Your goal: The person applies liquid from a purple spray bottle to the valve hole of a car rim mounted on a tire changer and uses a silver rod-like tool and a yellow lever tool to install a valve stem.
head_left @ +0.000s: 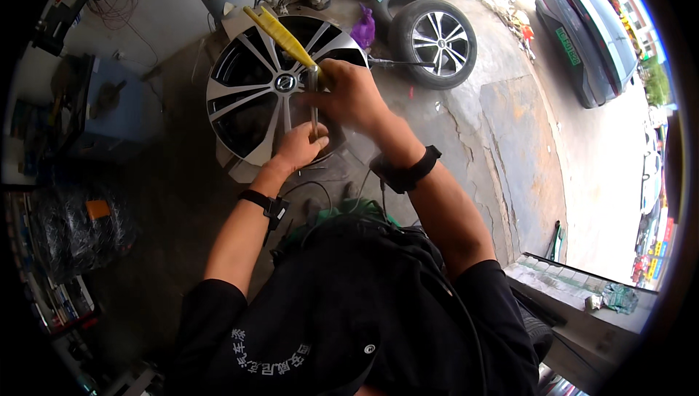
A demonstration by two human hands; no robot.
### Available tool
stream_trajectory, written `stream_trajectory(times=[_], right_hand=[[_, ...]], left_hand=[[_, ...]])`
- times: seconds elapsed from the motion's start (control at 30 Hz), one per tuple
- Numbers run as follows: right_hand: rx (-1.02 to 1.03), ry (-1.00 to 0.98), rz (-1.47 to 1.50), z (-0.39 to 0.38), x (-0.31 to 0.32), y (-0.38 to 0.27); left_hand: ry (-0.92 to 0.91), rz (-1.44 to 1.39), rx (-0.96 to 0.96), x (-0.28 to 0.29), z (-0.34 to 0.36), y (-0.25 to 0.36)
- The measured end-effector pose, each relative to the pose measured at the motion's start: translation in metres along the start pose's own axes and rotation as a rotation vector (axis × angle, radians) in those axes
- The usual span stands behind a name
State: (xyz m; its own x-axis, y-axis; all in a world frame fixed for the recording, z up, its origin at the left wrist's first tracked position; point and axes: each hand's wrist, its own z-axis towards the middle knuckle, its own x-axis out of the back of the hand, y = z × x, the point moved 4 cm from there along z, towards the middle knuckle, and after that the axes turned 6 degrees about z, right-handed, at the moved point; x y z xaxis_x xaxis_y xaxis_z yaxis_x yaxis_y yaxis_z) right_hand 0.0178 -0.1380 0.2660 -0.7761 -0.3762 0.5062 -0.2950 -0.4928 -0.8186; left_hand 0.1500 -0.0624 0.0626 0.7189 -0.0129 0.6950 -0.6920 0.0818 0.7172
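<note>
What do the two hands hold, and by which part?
Right hand grips the yellow-handled tool near the handle's base; left hand pinches its metal shaft's lower end.

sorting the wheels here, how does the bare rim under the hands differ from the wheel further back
The bare rim has no tyre and is close under both hands; the far wheel wears a black tyre and stands untouched on the concrete. The rim's spokes are two-tone black and silver, the far wheel's plain silver. Both are multi-spoke alloys.
</note>
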Motion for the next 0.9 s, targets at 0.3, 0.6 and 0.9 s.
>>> stream_trajectory(times=[0.3, 0.6, 0.9], right_hand=[[-0.296, 0.003, 0.456, -0.017, -0.001, 0.025], [-0.263, -0.104, 0.612, -0.012, -0.033, 0.046], [-0.611, 0.674, 1.045, -0.117, -0.01, 0.149]], left_hand=[[0.1, 0.353, -0.328, 0.095, 0.014, 0.1], [-0.312, 0.717, -0.639, 0.035, 0.015, 0.048], [-0.566, 1.604, -0.997, 0.007, 0.014, 0.06]])
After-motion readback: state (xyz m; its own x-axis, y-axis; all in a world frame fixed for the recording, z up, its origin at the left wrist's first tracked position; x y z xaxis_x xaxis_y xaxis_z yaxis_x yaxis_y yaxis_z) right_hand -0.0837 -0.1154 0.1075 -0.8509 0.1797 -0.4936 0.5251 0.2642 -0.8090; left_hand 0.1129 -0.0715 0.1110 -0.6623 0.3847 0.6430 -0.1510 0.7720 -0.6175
